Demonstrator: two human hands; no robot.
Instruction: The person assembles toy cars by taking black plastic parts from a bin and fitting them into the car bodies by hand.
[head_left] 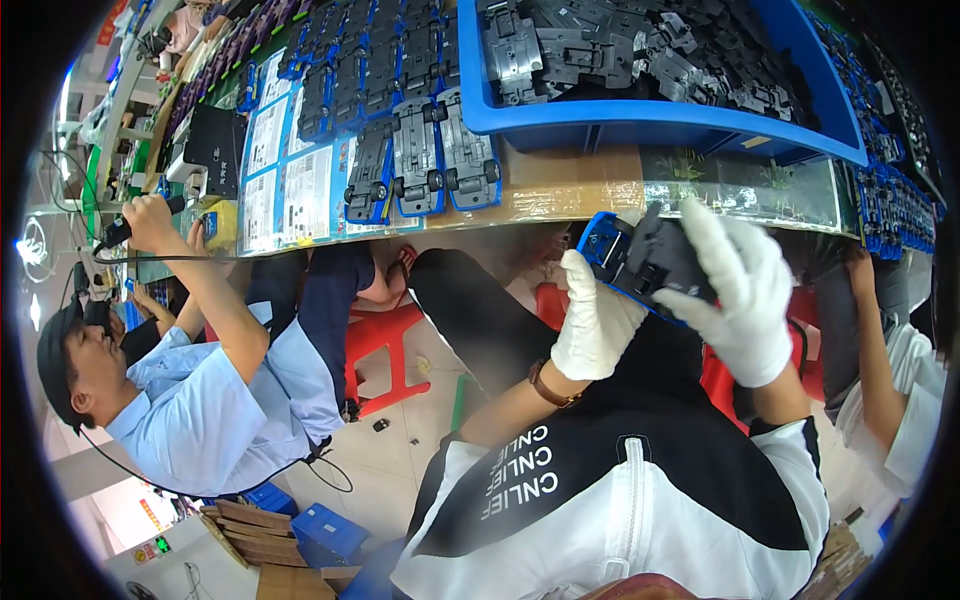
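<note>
1. Workbench [570, 188]: spans the top of the view. The work is held in front of its near edge, above the lap, not on the surface.
2. Blue bin [665, 120]: stands on the bench, ahead of the hands. It contains a loose pile of black base plates [590, 60].
3. Finished-looking toy cars [418, 155]: lie in rows on the bench, left of the bin, underside up, with wheels showing.
4. Right hand [740, 290]: gloved; fingers spread and partly bent at the right side of the workpiece, thumb at its lower edge. Whether it bears any grip cannot be told.
5. Left hand [598, 325]: gloved; gripping the workpiece from the left, thumb raised beside it, other fingers largely hidden.
6. Blue car body [603, 243]: held between the hands, its blue edge visible at upper left and below.
7. Held base plate [672, 258]: lies over the body. Step in hand, as judged: fitting this plate to the body. Full seating cannot be confirmed.
8. Next move, as judged: keep the left hand's support steady, align the plate's edges with the body, then press evenly with the right hand. Avoid pressing while the plate is skewed.
</note>
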